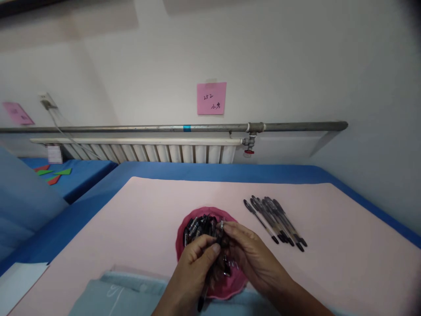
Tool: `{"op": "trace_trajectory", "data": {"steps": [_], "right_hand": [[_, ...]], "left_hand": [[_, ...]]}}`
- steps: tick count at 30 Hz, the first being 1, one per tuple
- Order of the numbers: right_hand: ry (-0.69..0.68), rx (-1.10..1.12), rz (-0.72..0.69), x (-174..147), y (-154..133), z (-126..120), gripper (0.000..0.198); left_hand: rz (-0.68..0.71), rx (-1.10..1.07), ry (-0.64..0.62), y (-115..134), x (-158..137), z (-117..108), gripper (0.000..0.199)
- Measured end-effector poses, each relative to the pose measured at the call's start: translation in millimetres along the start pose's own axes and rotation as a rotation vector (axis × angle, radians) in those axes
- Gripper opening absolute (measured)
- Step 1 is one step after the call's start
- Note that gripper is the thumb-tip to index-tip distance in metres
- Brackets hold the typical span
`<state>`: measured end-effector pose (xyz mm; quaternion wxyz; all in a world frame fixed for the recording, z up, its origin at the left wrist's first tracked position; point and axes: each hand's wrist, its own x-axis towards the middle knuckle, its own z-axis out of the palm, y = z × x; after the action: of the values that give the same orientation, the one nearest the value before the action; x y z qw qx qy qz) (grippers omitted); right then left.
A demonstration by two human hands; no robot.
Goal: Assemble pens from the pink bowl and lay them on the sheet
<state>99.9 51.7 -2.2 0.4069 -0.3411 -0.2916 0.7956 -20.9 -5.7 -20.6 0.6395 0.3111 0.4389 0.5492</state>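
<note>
My left hand (199, 259) is closed in a pinch on a pen (201, 300), whose dark lower end sticks out below the palm. My right hand (245, 250) meets it from the right, its thumb and fingers closed on a small shiny-ended pen cap (222, 225). The fingers hide most of where the two parts come together. Beneath both hands stands a scalloped pink bowl (179, 248), holding many small dark pen caps (197, 226). To the right, several clear-barrelled pens (276, 219) with black ends lie side by side in a loose bunch.
Pale pink sheeting (141, 219) covers the blue-edged table (210, 171). Folded grey-blue cloth (131, 292) lies at the near edge. At far left, red and green pieces (54, 173) rest on another blue surface. A radiator (164, 152) and pipe (131, 129) line the wall behind.
</note>
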Motion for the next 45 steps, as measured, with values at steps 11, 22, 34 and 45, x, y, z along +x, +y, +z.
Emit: {"op": "trace_trajectory", "data": {"steps": [11, 22, 34, 45], "right_hand": [[0.032, 0.095, -0.004, 3, 9, -3, 0.022], [0.037, 0.083, -0.001, -1, 12, -1, 0.018], [0.060, 0.083, -0.008, 0, 15, 1, 0.020], [0.048, 0.146, -0.001, -3, 18, 4, 0.017]], "left_hand": [[-0.019, -0.033, 0.002, -1, 1, 0, 0.019], [-0.010, -0.069, 0.015, -2, 0, 4, 0.018], [-0.089, -0.051, 0.090, 3, -2, 12, 0.031], [-0.131, -0.285, 0.020, 4, -2, 16, 0.038]]}}
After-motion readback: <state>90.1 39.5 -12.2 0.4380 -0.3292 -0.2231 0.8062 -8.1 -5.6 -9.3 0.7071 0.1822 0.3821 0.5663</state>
